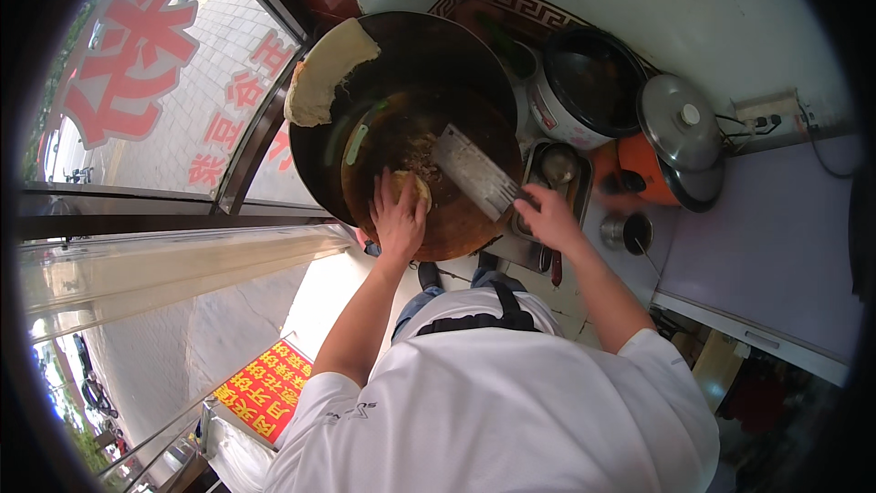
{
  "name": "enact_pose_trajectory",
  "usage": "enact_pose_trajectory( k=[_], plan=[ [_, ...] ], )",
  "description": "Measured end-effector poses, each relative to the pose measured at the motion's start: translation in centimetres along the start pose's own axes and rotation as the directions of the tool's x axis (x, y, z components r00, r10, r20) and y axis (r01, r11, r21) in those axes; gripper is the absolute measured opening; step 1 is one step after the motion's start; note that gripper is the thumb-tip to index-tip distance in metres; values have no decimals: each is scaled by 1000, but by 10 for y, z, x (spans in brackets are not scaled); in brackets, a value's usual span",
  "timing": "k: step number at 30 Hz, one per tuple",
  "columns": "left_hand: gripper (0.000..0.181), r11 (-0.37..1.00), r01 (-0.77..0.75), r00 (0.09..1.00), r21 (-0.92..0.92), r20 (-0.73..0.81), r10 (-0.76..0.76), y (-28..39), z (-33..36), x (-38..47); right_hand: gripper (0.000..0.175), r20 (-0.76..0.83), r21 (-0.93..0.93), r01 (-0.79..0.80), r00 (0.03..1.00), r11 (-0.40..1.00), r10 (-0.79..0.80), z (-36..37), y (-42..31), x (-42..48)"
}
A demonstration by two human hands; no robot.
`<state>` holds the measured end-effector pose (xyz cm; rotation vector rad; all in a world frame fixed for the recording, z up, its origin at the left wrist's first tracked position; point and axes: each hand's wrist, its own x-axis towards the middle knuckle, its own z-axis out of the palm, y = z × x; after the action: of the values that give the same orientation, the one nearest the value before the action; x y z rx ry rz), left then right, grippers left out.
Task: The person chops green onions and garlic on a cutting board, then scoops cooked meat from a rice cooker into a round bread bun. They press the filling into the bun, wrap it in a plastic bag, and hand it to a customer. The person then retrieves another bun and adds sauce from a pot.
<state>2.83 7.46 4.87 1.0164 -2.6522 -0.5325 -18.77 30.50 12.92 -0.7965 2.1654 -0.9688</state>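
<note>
My left hand [399, 216] lies with spread fingers on a round flatbread [419, 193] at the near part of a round wooden chopping board [448, 233]. The handle of a broad metal cleaver [473, 168] is in my right hand [546, 216]. Its blade lies over the board, with its far end beside chopped brown food, probably meat [419, 154]. A green pepper piece [357, 144] is on the board's left part. The board sits inside a large dark round pan or basin [404, 34], with a pale cloth [332, 72] draped over its rim at the upper left.
Right of the board, a metal tray [585, 188] holds a ladle [560, 166]. Beyond stand a white cooker [582, 116], an orange cooker [647, 171] with a metal lid [677, 120], and a metal cup [626, 231]. A red-handled utensil [556, 270] juts from the counter edge. Windows border the left.
</note>
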Motion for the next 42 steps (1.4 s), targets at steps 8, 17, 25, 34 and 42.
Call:
enact_pose_trajectory(
  k=[8, 17, 25, 34, 42],
  plan=[
    [84, 962, 193, 967, -192, -130, -220, -9, 0, -9, 31, 54, -667, 431, 842, 608, -537, -7, 9, 107],
    [94, 903, 262, 965, -341, 103, -241, -19, -8, 5, 32, 376, -570, 712, 669, 409, -641, -14, 18, 124],
    [99, 978, -124, 986, -168, 90, 140, -37, -24, 24, 49, 27, 372, -192, 980, 908, 196, 18, 87, 29],
    [101, 947, -314, 944, -63, 81, 318, -40, -5, 40, 51, 274, 571, -338, 937, 748, 215, 94, 63, 21],
    [86, 881, -82, 996, -465, -65, 59, -43, 8, 35, 45, 316, 673, -330, 937, 662, 145, 60, 58, 12]
  ],
)
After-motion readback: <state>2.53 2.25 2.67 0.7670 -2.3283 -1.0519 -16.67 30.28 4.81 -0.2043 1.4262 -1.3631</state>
